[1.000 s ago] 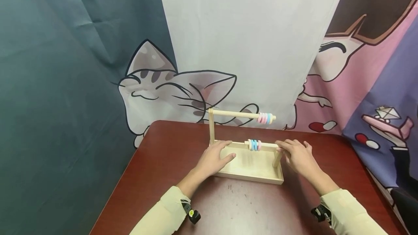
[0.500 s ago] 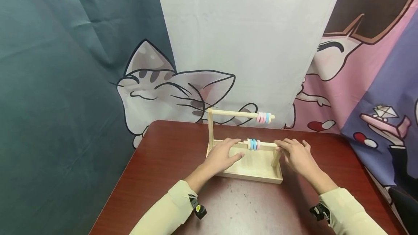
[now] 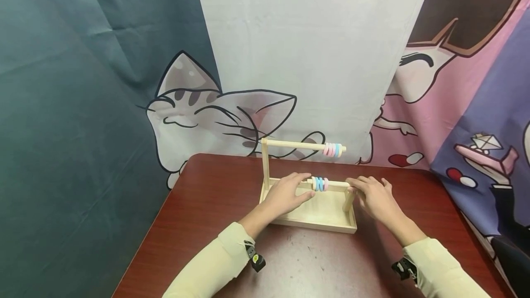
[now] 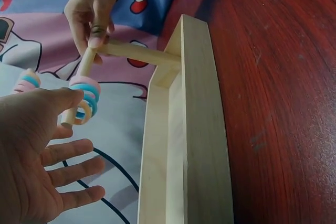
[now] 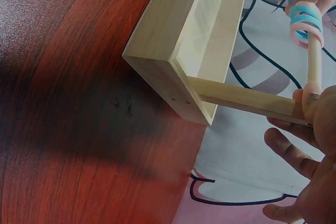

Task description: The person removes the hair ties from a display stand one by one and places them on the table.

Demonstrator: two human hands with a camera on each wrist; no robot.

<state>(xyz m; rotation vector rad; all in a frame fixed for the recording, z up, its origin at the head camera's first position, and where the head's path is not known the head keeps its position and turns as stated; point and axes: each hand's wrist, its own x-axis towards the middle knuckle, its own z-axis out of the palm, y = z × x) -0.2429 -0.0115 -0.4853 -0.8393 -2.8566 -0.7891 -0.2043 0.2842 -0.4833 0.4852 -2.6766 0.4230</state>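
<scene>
Taking the wooden rack as our dial's centre in the head view, with twelve away from us, we see the far edge of the table running near behind it from eleven to one, along the curtain, while broader stretches of tabletop spread at nine, at three and toward us at six. The tall post rises at ten, its upper rod reaching toward three with the upper rings near its free end. The short post stands at about three, its lower rod pointing to nine and ending well apart from the tall post. The lower rings, one cream, two blue and one pink, hang near that free end. Our left hand comes in from seven, thumb and fingers spread widely just beside the lower rings; we cannot tell whether any fingertip touches them. Our right hand comes in from four and pinches the wooden rack where the lower rod meets the short post, some of its other fingers extended loosely. The two hands are apart, with the lower rings between them.
</scene>
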